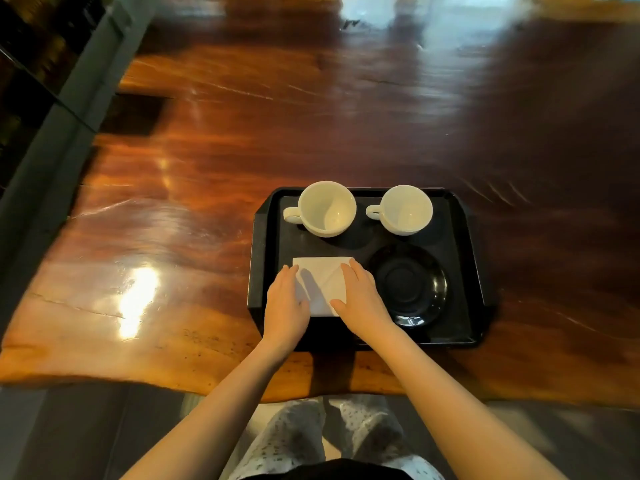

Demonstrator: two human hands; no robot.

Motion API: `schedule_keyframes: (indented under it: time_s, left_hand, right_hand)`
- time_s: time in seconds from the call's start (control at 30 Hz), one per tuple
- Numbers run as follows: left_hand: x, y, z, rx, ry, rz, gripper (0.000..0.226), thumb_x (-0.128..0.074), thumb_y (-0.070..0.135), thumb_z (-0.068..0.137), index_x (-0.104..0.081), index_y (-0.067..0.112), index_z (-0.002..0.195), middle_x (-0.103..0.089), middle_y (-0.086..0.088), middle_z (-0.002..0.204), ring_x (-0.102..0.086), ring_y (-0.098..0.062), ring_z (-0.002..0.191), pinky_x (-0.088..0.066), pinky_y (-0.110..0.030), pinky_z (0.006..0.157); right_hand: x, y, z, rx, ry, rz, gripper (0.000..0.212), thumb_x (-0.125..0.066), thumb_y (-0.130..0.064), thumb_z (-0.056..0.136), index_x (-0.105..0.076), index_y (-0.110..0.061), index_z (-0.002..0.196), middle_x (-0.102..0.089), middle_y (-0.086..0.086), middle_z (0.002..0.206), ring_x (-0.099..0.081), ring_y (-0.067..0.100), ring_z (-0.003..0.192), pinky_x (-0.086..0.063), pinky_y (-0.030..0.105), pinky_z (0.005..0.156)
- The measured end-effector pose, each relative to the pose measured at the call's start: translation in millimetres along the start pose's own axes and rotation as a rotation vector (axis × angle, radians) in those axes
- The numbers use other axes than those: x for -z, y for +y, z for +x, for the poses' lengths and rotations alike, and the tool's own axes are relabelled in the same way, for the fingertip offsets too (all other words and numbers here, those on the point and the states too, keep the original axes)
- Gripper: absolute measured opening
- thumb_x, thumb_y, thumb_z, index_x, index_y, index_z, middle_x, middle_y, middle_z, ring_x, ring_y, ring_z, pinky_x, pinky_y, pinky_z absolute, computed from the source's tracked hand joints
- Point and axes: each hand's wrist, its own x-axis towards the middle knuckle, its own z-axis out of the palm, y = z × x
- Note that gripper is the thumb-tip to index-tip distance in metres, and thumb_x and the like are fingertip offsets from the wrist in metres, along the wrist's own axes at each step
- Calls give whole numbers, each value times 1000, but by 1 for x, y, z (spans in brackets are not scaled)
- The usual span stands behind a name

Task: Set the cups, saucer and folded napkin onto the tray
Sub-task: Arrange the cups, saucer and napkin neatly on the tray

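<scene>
A black tray [460,258] lies near the front edge of a wooden table. Two white cups stand at its back: the left cup [325,209] and the right cup [405,210], handles pointing left. A black saucer [408,285] sits at the tray's front right. A white folded napkin [320,282] lies flat at the front left. My left hand [286,306] rests flat on the napkin's left edge and my right hand [362,299] on its right edge, fingers stretched out, partly covering it.
The glossy wooden table [207,188] stretches far to the left and back, with bright glare spots. A grey ledge [52,133] runs along its left side. My knees show below the table's front edge.
</scene>
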Motion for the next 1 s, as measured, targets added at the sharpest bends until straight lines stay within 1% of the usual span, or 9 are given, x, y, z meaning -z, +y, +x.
schedule_keyframes:
  time_s: [0.17, 0.33, 0.4, 0.47, 0.53, 0.57, 0.7, 0.87, 1.0]
  left_hand:
    - [22, 22, 14, -134, -30, 117, 44, -47, 8, 92, -45, 12, 137, -47, -7, 143, -40, -21, 135, -35, -34, 109]
    - [23, 42, 13, -148, -45, 253, 41, -47, 9, 91, -51, 10, 132, -54, -9, 137, -48, -24, 128, -42, -36, 100]
    - [7, 44, -5, -118, -43, 192, 38, -48, 9, 91, -53, 10, 129, -59, -9, 129, -54, -23, 119, -45, -33, 95]
    - [-21, 40, -26, -48, -131, 66, 39, -51, 9, 89, -53, 9, 128, -65, -9, 116, -61, -23, 106, -47, -29, 88]
    - [-49, 36, -42, 64, -232, -137, 48, -56, 6, 85, -50, 7, 133, -66, -8, 101, -65, -24, 96, -52, -33, 90]
    - [-61, 35, -46, 117, -259, -233, 54, -57, 3, 84, -45, 7, 137, -64, -7, 99, -65, -24, 96, -53, -37, 92]
    - [-87, 44, -44, 245, -284, -463, 67, -56, -3, 86, -29, 11, 146, -61, -11, 117, -64, -26, 105, -53, -38, 95]
    - [-96, 51, -42, 295, -241, -498, 70, -57, -4, 87, -25, 10, 147, -62, -3, 98, -65, -23, 102, -54, -35, 94]
    - [-97, 54, -47, 299, -199, -520, 70, -56, -6, 86, -26, 11, 147, -61, -7, 107, -64, -22, 101, -53, -32, 89]
  right_hand:
    - [48, 10, -3, 9, -34, 84, 59, -59, -21, 90, -34, -12, 143, -33, 7, 151, -32, 23, 139, -33, 35, 111]
    - [77, 44, -5, -74, 74, -148, 49, -58, -23, 90, -44, -9, 135, -50, 11, 136, -43, 28, 128, -46, 41, 100]
    - [74, 58, -15, -122, 143, -198, 49, -57, -27, 91, -43, -8, 133, -50, 10, 133, -42, 28, 127, -45, 40, 98]
    - [68, 74, -23, -163, 244, -199, 49, -56, -29, 92, -40, -7, 133, -48, 10, 133, -41, 28, 126, -43, 38, 98]
    - [64, 92, -27, -214, 286, -158, 55, -54, -29, 93, -34, -6, 138, -42, 11, 139, -39, 29, 128, -42, 38, 100]
    - [63, 99, -28, -236, 277, -118, 58, -54, -27, 93, -29, -5, 141, -39, 12, 142, -36, 29, 130, -41, 38, 102]
    - [61, 117, -29, -260, 155, 15, 67, -54, -24, 94, -17, -3, 146, -27, 14, 150, -26, 31, 138, -35, 37, 107]
    - [60, 126, -27, -236, 127, 88, 69, -54, -21, 94, -16, -4, 148, -22, 15, 153, -27, 29, 140, -34, 37, 110]
    - [61, 128, -26, -230, 135, 90, 66, -55, -20, 93, -19, -5, 147, -26, 14, 151, -30, 28, 138, -37, 37, 109]
